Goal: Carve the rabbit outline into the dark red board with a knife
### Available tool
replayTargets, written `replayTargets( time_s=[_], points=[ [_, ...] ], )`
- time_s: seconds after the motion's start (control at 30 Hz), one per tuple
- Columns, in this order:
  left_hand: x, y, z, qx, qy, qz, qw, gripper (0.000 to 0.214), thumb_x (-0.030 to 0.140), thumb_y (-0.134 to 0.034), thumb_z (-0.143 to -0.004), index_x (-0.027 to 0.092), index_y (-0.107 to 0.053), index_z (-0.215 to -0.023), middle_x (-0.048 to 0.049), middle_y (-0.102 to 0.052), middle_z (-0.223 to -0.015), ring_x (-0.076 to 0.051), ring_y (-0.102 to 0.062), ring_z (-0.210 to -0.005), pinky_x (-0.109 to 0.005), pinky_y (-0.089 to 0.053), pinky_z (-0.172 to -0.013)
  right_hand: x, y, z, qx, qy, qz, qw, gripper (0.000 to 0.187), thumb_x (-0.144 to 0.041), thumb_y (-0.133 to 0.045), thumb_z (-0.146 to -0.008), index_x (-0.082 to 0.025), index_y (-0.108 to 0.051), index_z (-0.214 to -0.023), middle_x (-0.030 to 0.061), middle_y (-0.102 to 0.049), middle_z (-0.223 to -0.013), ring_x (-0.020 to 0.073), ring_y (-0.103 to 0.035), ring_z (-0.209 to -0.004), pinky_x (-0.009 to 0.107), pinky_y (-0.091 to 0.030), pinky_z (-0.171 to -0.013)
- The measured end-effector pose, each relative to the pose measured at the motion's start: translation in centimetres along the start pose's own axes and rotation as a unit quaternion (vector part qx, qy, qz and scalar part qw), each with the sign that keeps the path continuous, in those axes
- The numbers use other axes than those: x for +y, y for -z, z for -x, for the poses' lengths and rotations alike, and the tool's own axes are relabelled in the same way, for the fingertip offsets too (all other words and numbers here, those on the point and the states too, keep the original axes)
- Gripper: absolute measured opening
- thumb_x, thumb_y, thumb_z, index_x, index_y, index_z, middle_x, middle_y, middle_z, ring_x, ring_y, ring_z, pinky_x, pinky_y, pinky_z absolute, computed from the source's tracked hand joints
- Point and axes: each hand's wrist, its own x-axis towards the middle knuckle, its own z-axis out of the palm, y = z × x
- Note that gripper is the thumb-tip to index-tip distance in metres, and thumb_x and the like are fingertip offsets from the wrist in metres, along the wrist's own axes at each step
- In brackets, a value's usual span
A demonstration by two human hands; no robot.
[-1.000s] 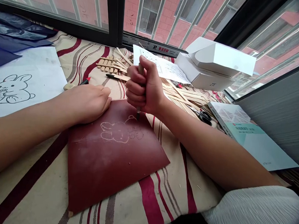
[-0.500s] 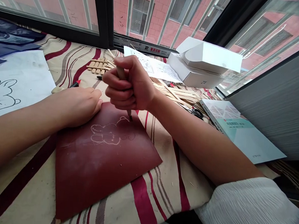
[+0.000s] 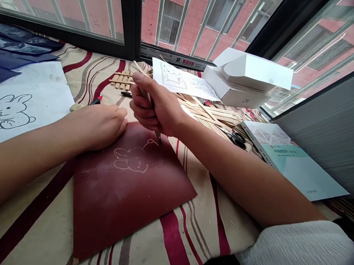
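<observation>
A black-framed window point(image 3: 131, 23) with metal bars fills the far side, and a red brick building point(image 3: 183, 14) stands beyond it; below it lies a counter covered in cream cloth point(image 3: 213, 229) with wavy red and grey stripes; a dark red rubber sheet point(image 3: 125, 209) lies on the cloth in front of the person, with a pale incised rabbit outline point(image 3: 132, 158) on it; a pale teal book point(image 3: 288, 162) lies to the right, and a white cardboard box point(image 3: 236, 82) marked ZTE sits at the back, its lid raised; a white paper with a black rabbit drawing point(image 3: 18, 108) lies at left, overlapping dark blue carbon paper point(image 3: 18, 49); a printed white sheet point(image 3: 179, 79) rests on flat wooden craft sticks point(image 3: 207, 112), near a small glued stick panel point(image 3: 120, 80); black-handled scissors point(image 3: 237, 140) lie by the book; a red-capped marker point(image 3: 95, 100) lies just beyond the left hand point(image 3: 98, 127), which is released, resting on the sheet's upper edge and grasping nothing; the right hand point(image 3: 154, 107) is clenched around a wooden-handled carving tool point(image 3: 146, 94), its metal tip touching the sheet at the rabbit's ear.
</observation>
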Motion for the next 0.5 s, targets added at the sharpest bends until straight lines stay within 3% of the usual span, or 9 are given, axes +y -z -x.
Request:
replayTargets(
  time_s=[0.17, 0.33, 0.5],
  points=[
    [0.1, -0.1, 0.0, 0.002, 0.01, -0.009, 1.0, 0.033, 0.026, -0.033, -0.104, 0.017, -0.064, -0.101, -0.0118, -0.071, -0.101, -0.032, -0.072, -0.086, -0.045, -0.057, -0.083, 0.2, -0.9, 0.1, 0.093, 0.027, 0.004, 0.995, 0.061, -0.065, -0.047, -0.106, -0.026, -0.028, -0.062, -0.0077, -0.019, -0.055, 0.0101, -0.007, -0.048, 0.022, -0.013, -0.034],
    [0.1, -0.1, 0.1, 0.011, -0.007, -0.017, 1.0, 0.033, 0.025, -0.033, -0.105, 0.016, -0.065, -0.103, -0.0121, -0.071, -0.094, -0.029, -0.071, -0.082, -0.042, -0.054, -0.08, -0.4, -1.7, 0.1, 0.116, 0.002, -0.018, 0.993, 0.062, -0.059, -0.044, -0.11, -0.025, -0.026, -0.061, -0.0074, -0.018, -0.055, 0.0104, -0.006, -0.048, 0.021, -0.013, -0.034],
    [-0.2, -0.4, 0.1, 0.017, -0.01, -0.017, 1.0, 0.034, 0.023, -0.032, -0.104, 0.017, -0.066, -0.101, -0.0132, -0.073, -0.098, -0.029, -0.069, -0.08, -0.041, -0.05, -0.073, -0.8, -2.7, 0.4, 0.18, 0.0, -0.045, 0.983, 0.065, -0.049, -0.043, -0.115, -0.023, -0.028, -0.058, -0.0078, -0.019, -0.053, 0.0072, -0.01, -0.045, 0.017, -0.014, -0.033]
  ],
)
